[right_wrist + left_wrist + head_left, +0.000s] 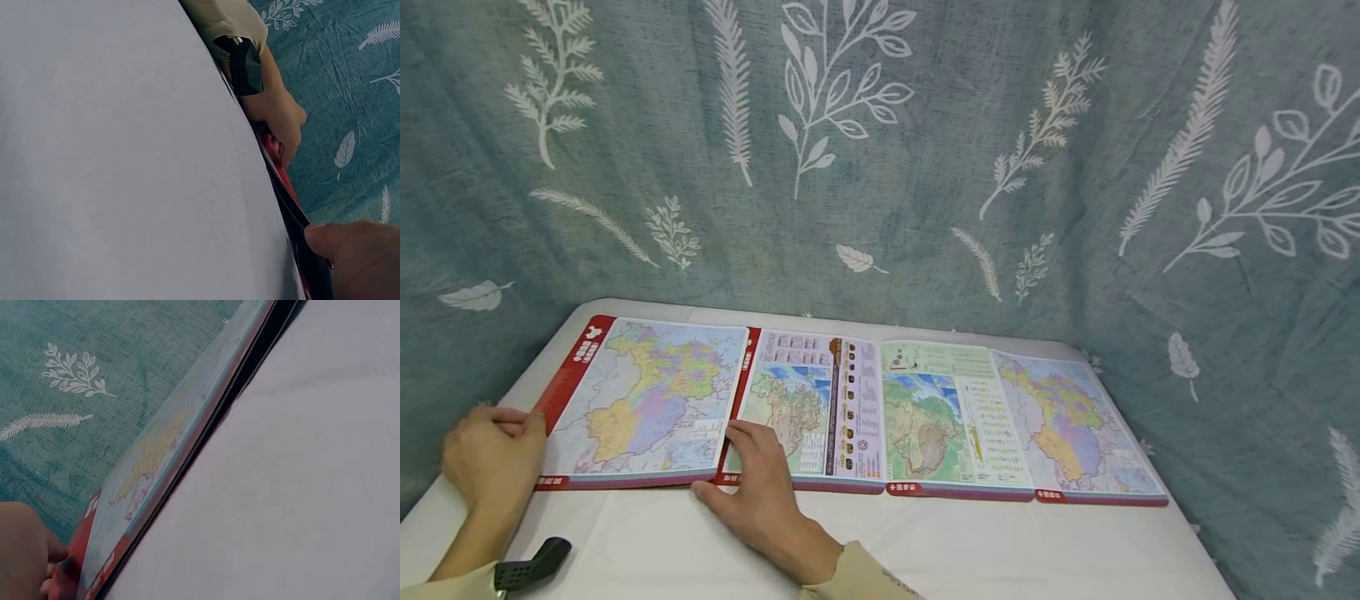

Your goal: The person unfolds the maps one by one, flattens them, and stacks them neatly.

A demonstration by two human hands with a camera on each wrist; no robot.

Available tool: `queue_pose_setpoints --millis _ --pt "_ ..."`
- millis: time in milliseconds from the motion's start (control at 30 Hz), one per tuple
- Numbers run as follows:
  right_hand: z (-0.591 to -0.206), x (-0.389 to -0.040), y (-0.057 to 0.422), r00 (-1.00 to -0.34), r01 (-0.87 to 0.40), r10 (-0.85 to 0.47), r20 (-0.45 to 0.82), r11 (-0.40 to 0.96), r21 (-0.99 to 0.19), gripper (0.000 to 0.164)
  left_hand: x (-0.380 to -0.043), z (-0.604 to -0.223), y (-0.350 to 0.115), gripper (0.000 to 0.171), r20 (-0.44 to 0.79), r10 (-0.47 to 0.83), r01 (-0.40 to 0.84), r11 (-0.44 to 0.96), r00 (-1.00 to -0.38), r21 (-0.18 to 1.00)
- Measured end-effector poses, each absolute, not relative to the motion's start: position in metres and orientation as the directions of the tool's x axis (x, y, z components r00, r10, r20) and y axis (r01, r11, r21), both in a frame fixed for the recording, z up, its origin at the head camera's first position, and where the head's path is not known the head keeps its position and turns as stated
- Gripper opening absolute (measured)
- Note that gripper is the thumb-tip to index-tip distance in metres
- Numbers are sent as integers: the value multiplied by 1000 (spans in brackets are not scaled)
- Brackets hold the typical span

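Note:
A map with a red left border lies at the left of a row of maps, its right side overlapping the second map. Its front edge looks thick, and a dark underside shows below it in the left wrist view. My left hand grips the red left border, fingertips partly hidden behind it. At the near right corner of the same map is my right hand, its thumb against the dark front edge and its fingers bent over the right side.
A green-bordered map and another coloured map continue the row to the right. All lie on a white-covered table. Teal curtains with white leaf prints hang behind it. A black device sits on the left wrist.

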State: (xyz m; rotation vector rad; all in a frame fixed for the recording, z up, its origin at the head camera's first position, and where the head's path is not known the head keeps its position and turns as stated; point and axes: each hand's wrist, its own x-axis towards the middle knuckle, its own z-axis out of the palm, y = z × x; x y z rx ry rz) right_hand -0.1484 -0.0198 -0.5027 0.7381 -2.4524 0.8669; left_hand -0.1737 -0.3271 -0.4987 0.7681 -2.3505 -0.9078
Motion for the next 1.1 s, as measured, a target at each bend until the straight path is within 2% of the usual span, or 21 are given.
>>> queue_pose_setpoints --millis 200,500,1100 --pt "-502 -147 -13 -760 -610 -331 559 660 -438 69 -176 -498 -324 36 248 -619 -301 644 -745 704" --pt "-497 -145 -5 -806 -564 -316 501 667 -486 70 -176 -497 -317 34 252 -588 -274 659 -769 700" --pt "-502 -140 24 -797 -575 -319 512 660 -484 67 -171 -500 -299 25 334 -504 -165 712 -796 682"
